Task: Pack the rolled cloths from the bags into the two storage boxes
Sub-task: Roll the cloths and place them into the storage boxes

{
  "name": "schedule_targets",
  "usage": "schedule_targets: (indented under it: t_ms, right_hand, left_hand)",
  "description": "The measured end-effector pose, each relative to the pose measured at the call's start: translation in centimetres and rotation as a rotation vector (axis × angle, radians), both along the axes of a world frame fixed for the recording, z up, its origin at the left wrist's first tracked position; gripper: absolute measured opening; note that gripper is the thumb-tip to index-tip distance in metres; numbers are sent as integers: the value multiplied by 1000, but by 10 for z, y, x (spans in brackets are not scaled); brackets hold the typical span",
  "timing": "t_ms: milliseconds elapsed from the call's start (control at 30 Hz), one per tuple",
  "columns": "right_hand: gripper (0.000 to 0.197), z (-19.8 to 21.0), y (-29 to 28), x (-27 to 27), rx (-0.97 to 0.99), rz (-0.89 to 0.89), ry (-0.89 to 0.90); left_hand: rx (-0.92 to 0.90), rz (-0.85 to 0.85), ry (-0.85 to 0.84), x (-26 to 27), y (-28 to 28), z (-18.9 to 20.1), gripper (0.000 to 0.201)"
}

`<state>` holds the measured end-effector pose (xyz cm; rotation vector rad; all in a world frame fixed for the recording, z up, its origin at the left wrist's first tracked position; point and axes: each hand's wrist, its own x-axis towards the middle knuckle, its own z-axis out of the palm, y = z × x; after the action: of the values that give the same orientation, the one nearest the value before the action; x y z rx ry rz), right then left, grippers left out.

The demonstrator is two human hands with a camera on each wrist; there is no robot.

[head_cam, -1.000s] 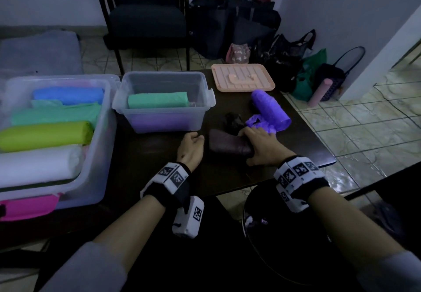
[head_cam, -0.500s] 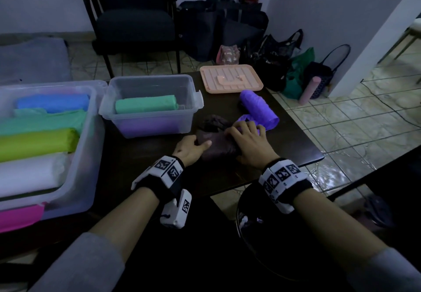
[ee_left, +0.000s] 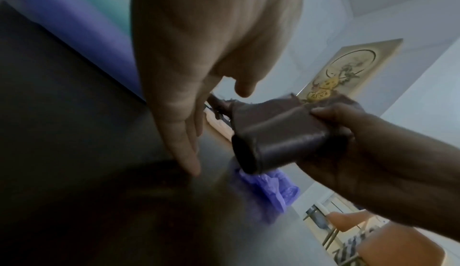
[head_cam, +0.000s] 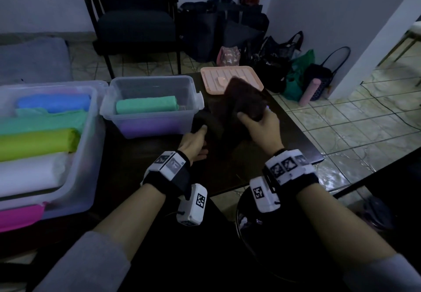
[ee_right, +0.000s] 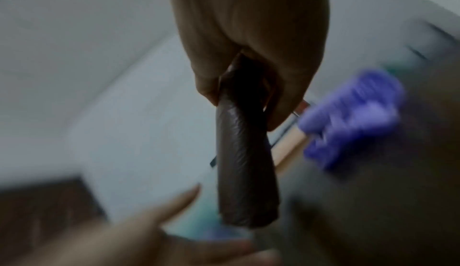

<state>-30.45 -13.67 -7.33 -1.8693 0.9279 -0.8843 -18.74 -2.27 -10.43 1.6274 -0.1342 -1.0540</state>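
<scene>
The brown rolled cloth is held clear of the counter in the right hand, whose thumb and fingers are curled round its near end. The left hand lies low beside it with fingers nearly straight, its thumb pressed on a dark bag; whether that bag is gripped cannot be told. The step in hand is judged to be the carrying of the freed roll to a box. It is best done with the roll gripped nearer its middle so that it is not loosened, turned level, and laid parallel to the green roll in the small storage box just ahead of the left hand, while the limp bag is kept pinned so that it is not dragged along. Two storage boxes are counted, the large storage box being well to the left of the left hand. In it one blue roll, one teal roll, one lime roll and one white roll are seen; in the small box, one green roll over a purple layer that cannot be counted. One purple bag lies beyond the right hand, one peach lid farther ahead, and one pink roll stands on the floor to the right.
</scene>
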Motion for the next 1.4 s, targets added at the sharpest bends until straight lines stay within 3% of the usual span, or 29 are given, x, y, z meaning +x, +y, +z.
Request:
schedule_targets:
  t_ms: [67, 133, 200, 267, 333, 367, 400, 467, 533, 633, 700, 800, 967, 1100, 1267, 1400]
  right_hand:
    - [22, 1, -2, -1, 464, -18, -189]
    - [24, -6, -4, -5, 846, -6, -248]
    - [32, -18, -2, -8, 968, 11, -136]
    - [55, -34, -5, -11, 859, -29, 84]
    - [92, -43, -7, -16, 522, -115, 386]
    - [92, -44, -6, -19, 288, -112, 529]
    - [78, -43, -5, -22, 35, -64, 621]
    - [56, -36, 3, -24, -383, 243, 682]
    - [58, -32, 10, -24, -545, 516, 760]
    - [67, -29, 11, -21, -690, 578, 999]
    - [58, -27, 12, -19, -686, 623, 1029]
    - [49, -30, 14, -21, -495, 736, 957]
    - [66, -41, 19, -25, -464, 738, 998]
    - [68, -42, 21, -24, -467, 729, 1013]
    - [69, -40, 17, -17, -414, 759, 1014]
    - [68, -39, 16, -18, -405, 759, 1017]
  left_hand:
    - [-5, -28, 63, -6, -3, 0, 61]
    - [-100, -13, 166, -11, -5, 2, 52]
    - [-148, -5, 118, -13, -7, -1, 38]
    - [-60, -63, -80, -13, -7, -10, 37]
    - [60, -158, -280, -12, -6, -18, 42]
    - [92, -188, -334, -12, -6, -22, 40]
    - [100, -202, -353, -12, -5, -24, 37]
    - [87, -219, -345, -10, -6, -27, 37]
    - [52, -198, -314, -8, -9, -24, 36]
    - [-60, -58, -180, -2, -20, -10, 30]
    - [-128, -8, -73, -1, -29, 1, 21]
    - [-193, 71, -51, 3, -43, 14, 15]
    - [-257, 48, -62, 7, -59, 32, 10]
    - [-230, 67, -222, 10, -69, 29, 16]
    - [-218, 133, -272, 18, -76, 51, 16]
    - [-278, 129, -290, 26, -77, 71, 39]
